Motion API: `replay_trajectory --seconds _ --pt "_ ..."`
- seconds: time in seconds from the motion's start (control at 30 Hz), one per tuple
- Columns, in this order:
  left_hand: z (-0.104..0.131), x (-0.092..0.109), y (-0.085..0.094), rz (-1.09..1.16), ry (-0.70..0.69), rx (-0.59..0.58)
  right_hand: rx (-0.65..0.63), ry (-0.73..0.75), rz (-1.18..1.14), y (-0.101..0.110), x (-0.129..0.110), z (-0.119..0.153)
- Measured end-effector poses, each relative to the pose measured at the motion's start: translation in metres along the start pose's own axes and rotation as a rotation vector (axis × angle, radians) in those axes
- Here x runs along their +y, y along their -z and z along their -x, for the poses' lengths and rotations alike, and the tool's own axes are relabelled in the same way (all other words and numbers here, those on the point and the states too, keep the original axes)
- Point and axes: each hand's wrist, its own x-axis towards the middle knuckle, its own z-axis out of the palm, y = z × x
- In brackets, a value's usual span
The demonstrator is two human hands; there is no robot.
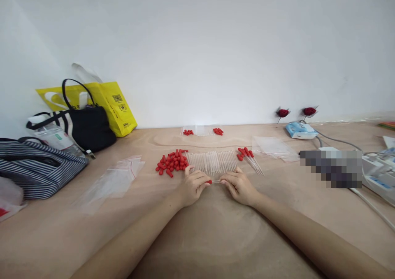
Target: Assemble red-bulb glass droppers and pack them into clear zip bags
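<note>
My left hand [194,187] is closed around a red rubber bulb [210,182], whose end shows past the fingers. A thin glass dropper tube [216,182] runs from the bulb across to my right hand [237,187], which pinches its other end. Just beyond the hands lies a row of clear glass tubes [212,162], side by side. Left of the row is a heap of loose red bulbs [173,162]. On the right, several droppers with bulbs fitted [253,163] lie together, near a loose red bulb [240,157].
Clear zip bags [115,182] lie at left and more bags [273,147] at right. Small bagged sets of red bulbs [218,131] rest by the wall. Bags, including a yellow one [119,110], stand at far left. A tissue pack [300,130], cables and power strips [378,172] occupy the right.
</note>
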Motion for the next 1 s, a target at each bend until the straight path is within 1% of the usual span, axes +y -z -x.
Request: replay_trajectory --seconds 0.1,0.17,0.27,0.37,0.4,0.47,0.53,0.6,0.7,0.77,0.9,1.0 --pt "0.000 -0.001 0.000 0.008 0.055 0.041 0.000 0.009 -0.001 0.004 -0.001 -0.002" --pt "-0.001 -0.002 -0.001 0.004 0.079 0.054 -0.013 0.030 0.063 0.008 -0.004 -0.002" --pt "-0.001 -0.003 -0.001 -0.012 0.074 0.047 -0.033 0.043 0.182 0.012 -0.008 -0.002" --pt "-0.001 -0.006 -0.002 -0.041 0.121 0.096 0.007 0.012 0.246 0.014 -0.004 -0.002" --pt "-0.002 -0.007 -0.002 -0.050 0.156 0.119 0.044 -0.020 0.262 0.014 0.001 -0.002" --pt "-0.002 -0.009 -0.002 -0.056 0.217 0.135 0.154 -0.136 0.298 0.018 0.017 -0.001" --pt "-0.002 -0.009 -0.002 -0.053 0.239 0.113 0.264 -0.302 0.353 0.025 0.035 0.001" --pt "-0.003 -0.008 -0.002 -0.049 0.233 0.083 0.300 -0.481 0.439 0.033 0.051 0.003" --pt "-0.003 -0.006 -0.002 -0.046 0.223 0.062 0.264 -0.734 0.553 0.044 0.064 0.007" --pt "-0.003 -0.005 -0.001 -0.044 0.218 0.053 0.207 -0.842 0.580 0.048 0.066 0.009" --pt "-0.003 -0.005 -0.002 -0.036 0.210 0.051 0.104 -0.907 0.553 0.049 0.062 0.006" --pt "-0.002 -0.007 -0.002 -0.037 0.207 0.047 0.104 -0.934 0.511 0.047 0.059 0.005"
